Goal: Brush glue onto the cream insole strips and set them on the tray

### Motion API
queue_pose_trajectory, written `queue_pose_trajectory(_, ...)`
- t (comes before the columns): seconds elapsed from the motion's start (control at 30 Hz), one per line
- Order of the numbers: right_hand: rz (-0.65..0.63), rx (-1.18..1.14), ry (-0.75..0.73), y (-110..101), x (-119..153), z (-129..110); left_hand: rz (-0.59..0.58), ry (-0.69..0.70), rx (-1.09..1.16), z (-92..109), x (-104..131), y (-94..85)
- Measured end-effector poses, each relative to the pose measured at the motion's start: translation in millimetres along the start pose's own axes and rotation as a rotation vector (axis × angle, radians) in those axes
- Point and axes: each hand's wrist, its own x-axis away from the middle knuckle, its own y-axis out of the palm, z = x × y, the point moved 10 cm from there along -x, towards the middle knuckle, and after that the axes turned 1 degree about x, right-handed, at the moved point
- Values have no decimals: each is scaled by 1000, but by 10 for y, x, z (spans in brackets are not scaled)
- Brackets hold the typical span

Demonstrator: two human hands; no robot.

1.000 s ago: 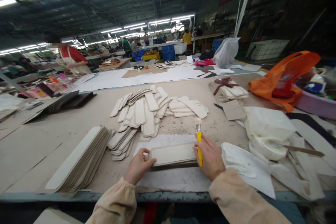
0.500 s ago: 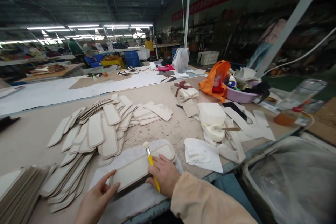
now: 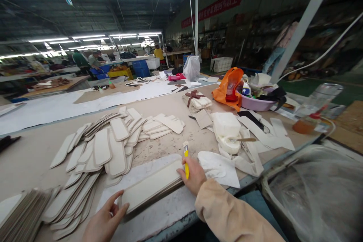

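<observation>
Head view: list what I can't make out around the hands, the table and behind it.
All in the head view:
Pale stack being held: right end partly covered by the right hand; its pieces are too thin to count.
Left hand: the forearm is cut off by the bottom edge.
Lower-left stack: cut off by the left and bottom edges.
Red banner: left lettering too small, partly behind the pole.

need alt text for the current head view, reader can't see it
A person's left hand and right hand hold opposite ends of a stack of long cream panels on a worktable, the right also gripping a yellow-handled brush. To the left lies a heap of similar panels; beyond, rightward, are an orange bag and a lilac basin.
</observation>
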Motion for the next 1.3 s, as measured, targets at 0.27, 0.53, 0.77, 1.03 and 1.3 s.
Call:
queue_pose_trajectory(0.27,76,-287,-30,-116,-13,-89,103,203,-158,212,4,-96)
queue_pose_trajectory(0.53,6,-848,8,-387,-136,-490,26,401,93,1169,-19,-126)
queue_pose_trajectory(0.77,44,-965,30,-537,-134,-447,-309,234,447,1660,218,287)
queue_pose_trajectory(1.03,91,-882,41,-748,-139,-377,-360,-4,849,1577,493,812)
queue_pose_trajectory(1.3,139,-822,40,-847,-149,-266,-413,-62,989,1726,575,966)
